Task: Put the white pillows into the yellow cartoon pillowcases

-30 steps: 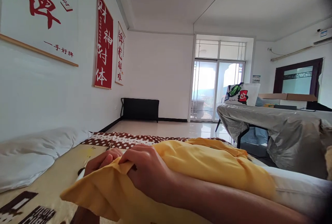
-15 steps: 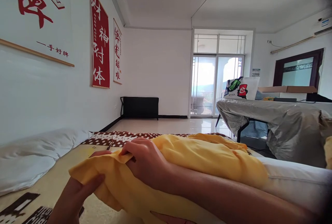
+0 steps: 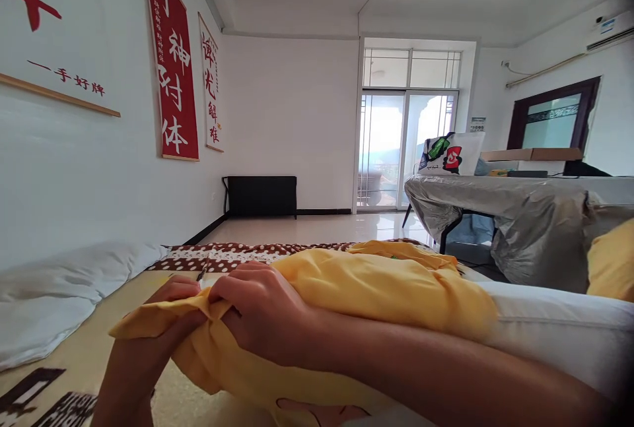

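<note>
1. Yellow cloth [image 3: 376, 292]: lies in front of you, bunched across the lower middle of the view. Its right part lies over the white pillow [image 3: 555, 321]; you can't tell from here whether it goes all the way around. A printed drawing shows near the bottom edge.
2. Handling, judged by look: cloth is light, thin, limp, creases easily, not fragile. Pillow looks soft and squashy. Best hold is a doubled edge or corner, thumb against fingers; a flat middle grip would only bunch it.
3. Your left hand [image 3: 168, 342]: pinches the cloth near its left corner, thumb on the near side, fingers behind. The corner flap sticks out leftward past it.
4. Your right hand [image 3: 270, 315]: just beside the left, fingers curled down and gripping the gathered cloth; fingertips hidden. Forearm crosses over the cloth.
5. Underneath: patterned sheet [image 3: 123, 321], with another white pillow [image 3: 64, 295] by the left wall.
6. Farther right: yellow cushion [image 3: 614, 262], then plastic-covered worktop [image 3: 539, 229] carrying a printed bag [image 3: 463, 153].
</note>
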`<state>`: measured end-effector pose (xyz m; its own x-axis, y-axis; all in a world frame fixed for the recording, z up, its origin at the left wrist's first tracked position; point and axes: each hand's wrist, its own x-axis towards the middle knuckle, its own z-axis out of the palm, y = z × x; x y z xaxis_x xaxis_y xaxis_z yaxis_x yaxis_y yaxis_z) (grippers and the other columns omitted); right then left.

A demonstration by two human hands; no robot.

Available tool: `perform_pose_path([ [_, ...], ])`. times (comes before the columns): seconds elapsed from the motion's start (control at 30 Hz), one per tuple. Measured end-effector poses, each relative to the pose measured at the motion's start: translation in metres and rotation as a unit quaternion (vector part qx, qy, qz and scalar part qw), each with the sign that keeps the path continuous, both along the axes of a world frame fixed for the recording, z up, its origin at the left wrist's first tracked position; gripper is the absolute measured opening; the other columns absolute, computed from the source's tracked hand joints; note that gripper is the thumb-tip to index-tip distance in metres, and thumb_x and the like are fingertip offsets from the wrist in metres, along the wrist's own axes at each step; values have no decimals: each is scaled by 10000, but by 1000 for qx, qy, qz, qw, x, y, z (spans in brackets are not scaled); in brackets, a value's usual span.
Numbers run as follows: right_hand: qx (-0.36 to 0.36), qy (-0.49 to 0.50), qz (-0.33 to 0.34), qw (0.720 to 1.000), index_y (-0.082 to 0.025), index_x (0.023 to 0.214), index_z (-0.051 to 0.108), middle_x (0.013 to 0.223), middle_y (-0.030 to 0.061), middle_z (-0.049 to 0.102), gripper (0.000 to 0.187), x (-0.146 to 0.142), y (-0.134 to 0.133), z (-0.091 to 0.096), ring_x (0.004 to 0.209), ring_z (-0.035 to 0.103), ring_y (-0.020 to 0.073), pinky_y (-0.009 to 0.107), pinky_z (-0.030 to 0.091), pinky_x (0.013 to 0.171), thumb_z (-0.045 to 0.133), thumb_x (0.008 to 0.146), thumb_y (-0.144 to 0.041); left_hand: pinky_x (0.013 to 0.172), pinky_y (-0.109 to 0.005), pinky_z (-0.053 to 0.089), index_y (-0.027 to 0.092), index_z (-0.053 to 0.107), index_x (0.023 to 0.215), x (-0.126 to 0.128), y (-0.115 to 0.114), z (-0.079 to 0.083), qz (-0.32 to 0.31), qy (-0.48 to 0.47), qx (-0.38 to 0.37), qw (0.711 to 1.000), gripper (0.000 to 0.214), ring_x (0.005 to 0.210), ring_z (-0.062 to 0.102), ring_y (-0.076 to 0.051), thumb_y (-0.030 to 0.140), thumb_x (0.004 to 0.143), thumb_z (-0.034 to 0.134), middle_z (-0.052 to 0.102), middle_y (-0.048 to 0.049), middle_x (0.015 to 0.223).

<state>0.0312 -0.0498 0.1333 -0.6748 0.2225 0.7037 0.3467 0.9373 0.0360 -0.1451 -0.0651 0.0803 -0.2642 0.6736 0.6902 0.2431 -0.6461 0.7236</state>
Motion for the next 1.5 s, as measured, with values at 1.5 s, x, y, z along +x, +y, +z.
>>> perform_pose_path([
  [1.5,27,29,-48,998,-182,722,539,659,-18,614,218,4,4,3,615,503,98,220,376,660,468,914,-255,642,-219,473,193,670,804,23,2,1,4,-37,-61,997,287,785,582,-184,348,579,759,673,-7,856],
])
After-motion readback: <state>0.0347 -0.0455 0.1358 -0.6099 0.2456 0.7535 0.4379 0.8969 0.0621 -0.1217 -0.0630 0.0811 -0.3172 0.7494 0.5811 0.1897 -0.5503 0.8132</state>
